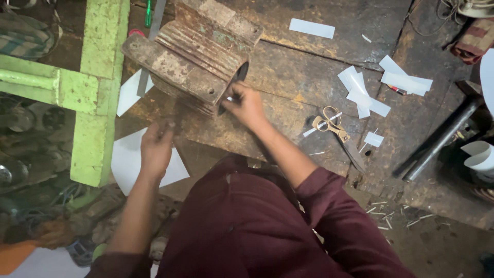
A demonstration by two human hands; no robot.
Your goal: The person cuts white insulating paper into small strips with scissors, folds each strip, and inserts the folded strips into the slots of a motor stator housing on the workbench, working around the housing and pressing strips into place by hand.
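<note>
A rusty ribbed motor housing [198,54] lies on its side on a worn wooden bench [309,77], its open round end facing me. My right hand [245,104] is at the rim of that opening, fingers pinched on a small white strip held against the edge. My left hand [156,146] hovers near the lower left corner of the housing, fingers curled; what it holds, if anything, I cannot make out. A white sheet [128,164] lies under the left hand.
Scissors [334,126] rest on the bench to the right, among several cut white paper strips [360,90]. A green metal frame [95,87] stands at the left. A dark pipe [442,136] leans at the right, beside a paper roll [478,154].
</note>
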